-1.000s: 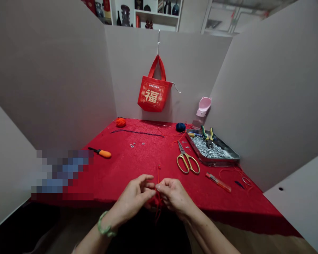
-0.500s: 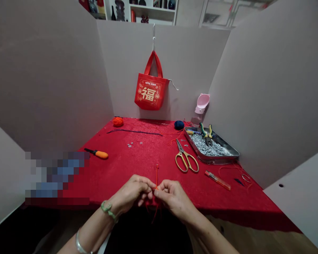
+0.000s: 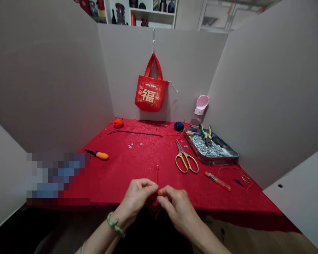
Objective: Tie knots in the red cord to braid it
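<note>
A taut red cord (image 3: 157, 176) runs from a small pin-like point on the red cloth down to my fingers near the table's front edge. My left hand (image 3: 140, 193) pinches the cord between thumb and forefinger. Close beside it, my right hand (image 3: 176, 205) is closed on the cord's lower part, thumb and forefinger together. Loose red ends hang below, partly hidden by the fingers. Gold-handled scissors (image 3: 184, 160) lie just beyond my right hand.
A metal tray (image 3: 233, 154) of small metal pieces holds pliers (image 3: 208, 137). An orange-handled tool (image 3: 102, 155) lies left, a red-orange pen-like item (image 3: 217, 181) right. Orange yarn (image 3: 118, 122), blue yarn (image 3: 178, 126) and washers (image 3: 130, 146) lie farther back. Grey panels (image 3: 127, 56) surround the table.
My hands have shifted slightly on the cord; the left fingers have closed into a pinch with the wrist turned. The right hand has moved slightly down. The view has tilted a little.
</note>
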A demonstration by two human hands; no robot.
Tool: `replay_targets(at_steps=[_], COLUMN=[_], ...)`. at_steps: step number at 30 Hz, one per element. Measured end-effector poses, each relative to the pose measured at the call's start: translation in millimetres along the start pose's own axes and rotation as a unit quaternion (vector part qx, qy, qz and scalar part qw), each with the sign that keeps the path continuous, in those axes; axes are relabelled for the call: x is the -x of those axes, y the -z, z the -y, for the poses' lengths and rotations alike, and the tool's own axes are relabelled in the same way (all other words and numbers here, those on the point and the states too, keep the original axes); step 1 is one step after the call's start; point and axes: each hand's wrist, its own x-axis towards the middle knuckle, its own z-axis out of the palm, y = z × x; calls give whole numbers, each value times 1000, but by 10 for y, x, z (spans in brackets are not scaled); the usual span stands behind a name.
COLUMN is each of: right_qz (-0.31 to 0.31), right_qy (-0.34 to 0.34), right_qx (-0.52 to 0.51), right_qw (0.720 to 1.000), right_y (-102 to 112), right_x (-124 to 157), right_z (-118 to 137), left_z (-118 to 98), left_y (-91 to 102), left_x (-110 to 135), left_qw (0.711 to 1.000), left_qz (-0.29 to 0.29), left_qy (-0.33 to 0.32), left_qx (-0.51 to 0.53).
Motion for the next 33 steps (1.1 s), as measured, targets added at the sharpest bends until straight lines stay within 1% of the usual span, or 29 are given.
replay_targets(at_steps=[2,3,5,7,9,10,11,13,14,15,16,17,18,19,20,21,22,23,24,25,26,29,31,33], right_qz=[-23,-45,-97,-121,-94,-62,-22,88,151,205,259,257,226,152,82,55,49,63,82,108,131,166,153,132], right_qy=[11,20,54,108,156,169,162,109,73,43,34,36,28,-21,-77,-115,-137,-150,-155,-154,-151,-139,-132,-125], right_qx=[68,101,168,228,274,290,304,304,279,242,164,125,100,9,-94,-191,-278,-346,-392,-421,-434,-430,-432,-457], right_qw=[997,994,980,960,944,940,939,942,945,948,951,958,969,988,989,973,950,924,903,888,879,877,879,871], right_y=[54,75,76,-16,-206,-322,-432,-575,-581,-538,-449,-326,-187,-50,67,153,201,212,191,150,98,-35,-71,-73], right_x=[119,183,300,386,434,446,455,467,470,468,456,432,391,333,261,178,91,6,-72,-139,-190,-259,-257,-244], right_z=[9,11,10,3,-7,-9,-7,19,42,70,99,126,149,165,173,175,170,163,157,152,150,145,124,89], left_z=[-7,-15,-36,-56,-66,-68,-67,-60,-55,-50,-44,-37,-30,-21,-11,-1,10,21,31,40,46,49,41,33], left_y=[5,3,-9,-25,-34,-33,-28,-15,-9,-6,-6,-9,-14,-20,-26,-30,-31,-31,-30,-29,-29,-43,-60,-70], left_x=[7,13,28,43,54,58,60,57,53,47,40,31,24,17,12,9,8,9,11,14,19,37,46,46], left_qw=[1000,1000,999,999,998,999,998,998,998,998,999,999,999,999,999,999,999,999,999,999,999,999,997,994], left_qz=[8,14,25,30,34,36,38,40,39,35,30,25,21,19,18,19,22,23,24,25,24,25,44,57], left_qy=[-15,-12,15,39,43,41,41,41,39,33,24,13,2,-7,-13,-17,-19,-20,-23,-26,-30,-32,-25,-21], left_qx=[-14,-22,-28,-20,-5,0,6,17,22,28,34,40,44,46,44,41,38,35,31,28,25,33,66,92])
